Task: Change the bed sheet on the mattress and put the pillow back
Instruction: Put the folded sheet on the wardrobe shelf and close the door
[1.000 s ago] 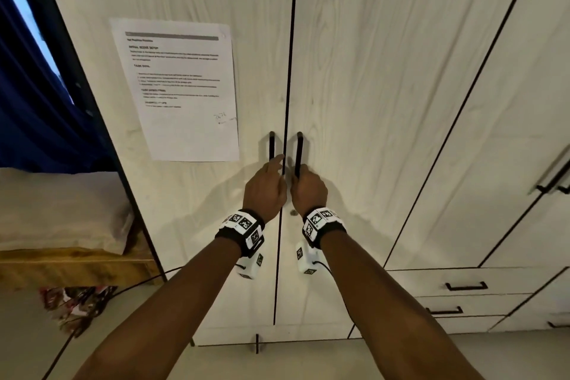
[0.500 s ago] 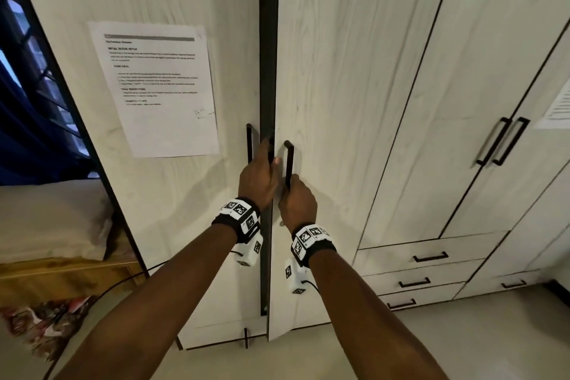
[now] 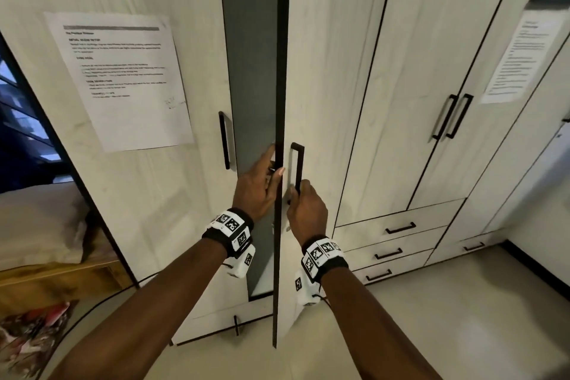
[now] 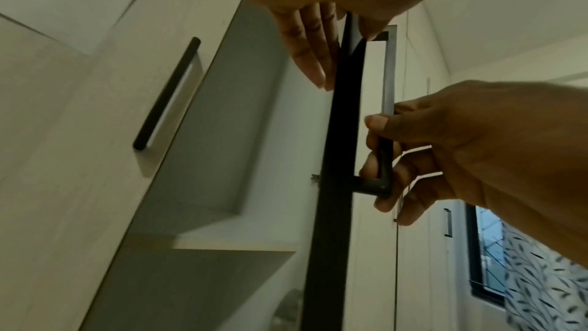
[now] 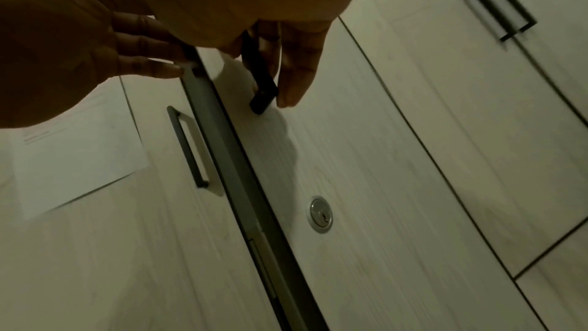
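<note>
Right hand (image 3: 307, 210) first: its fingers (image 4: 380, 152) are curled round the lower end of the black bar handle (image 3: 297, 168), thumb on top, a proper grip. Just across the door's dark edge (image 3: 280, 225), the left hand (image 3: 257, 190) has straight fingers (image 4: 313, 42) pressed together behind that edge and its thumb on the front, clamping the panel. The wardrobe door (image 3: 324, 86) stands ajar; it looks a stiff, flat, fairly light panel, so I'd say the handle is the place to pull while the edge steadies it.

No fresh sheet or pillow to be seen. The mattress (image 3: 34, 225) sits well off beyond the left hand, beside the wardrobe, on a wooden frame.

The left wrist camera looks up into the gap: grey interior, a shelf (image 4: 229, 243), nothing clear on it. The right wrist camera alone shows the keyhole (image 5: 321, 214) on the door face near the handle.
</note>
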Available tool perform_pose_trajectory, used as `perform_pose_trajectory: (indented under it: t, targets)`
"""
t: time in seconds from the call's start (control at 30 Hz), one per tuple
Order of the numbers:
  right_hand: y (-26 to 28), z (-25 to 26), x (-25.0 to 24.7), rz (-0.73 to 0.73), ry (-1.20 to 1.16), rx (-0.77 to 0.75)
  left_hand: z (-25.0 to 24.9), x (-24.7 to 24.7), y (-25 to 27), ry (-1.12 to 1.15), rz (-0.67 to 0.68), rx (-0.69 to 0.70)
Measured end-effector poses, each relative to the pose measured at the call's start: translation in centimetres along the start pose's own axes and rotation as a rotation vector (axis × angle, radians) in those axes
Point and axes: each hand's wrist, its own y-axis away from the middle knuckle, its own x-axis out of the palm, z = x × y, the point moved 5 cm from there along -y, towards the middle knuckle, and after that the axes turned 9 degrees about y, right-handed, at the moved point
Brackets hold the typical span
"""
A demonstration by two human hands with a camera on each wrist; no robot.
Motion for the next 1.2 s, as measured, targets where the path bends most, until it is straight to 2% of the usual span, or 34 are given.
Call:
perform_pose_trajectory:
  t: [0.17, 0.3, 0.43, 0.6, 0.87, 0.97, 1.1, 1.2]
  targets:
    - [2.3, -4.4, -4.0, -0.125, 0.009, 0.04, -3.1, 3.4, 1.8, 0.045, 0.114, 0.149]
    - [3.6, -9.0, -7.2, -0.153, 0.034, 0.128, -6.1, 7.8, 2.9, 0.114, 0.223, 0.216]
    - [3.6, -13.2, -10.6, -0.139, 0.026, 0.203, -8.7, 12.8, 2.9, 0.17, 0.262, 0.254]
    - [2.5, -18.6, -13.7, -0.061, -0.009, 0.179, -12.0, 18.5, 2.9, 0.216, 0.278, 0.279]
    - [-0.1, -25.7, -16.2, 0.038, -0.051, 0.204, -14.6, 25.1, 2.0, 0.015, 0.299, 0.381]
    - [-0.9, -27.2, -16.9, 0.061, -0.093, 0.208, -14.9, 27.1, 1.5, -0.046, 0.31, 0.373]
    - [-2.0, -29.6, -17.5, 0.1, -0.175, 0.309, -15.3, 28.8, 0.9, -0.098, 0.321, 0.349]
    - [-2.8, -30.0, -18.5, 0.135, -0.168, 0.24, -15.5, 29.9, 0.5, -0.11, 0.321, 0.345]
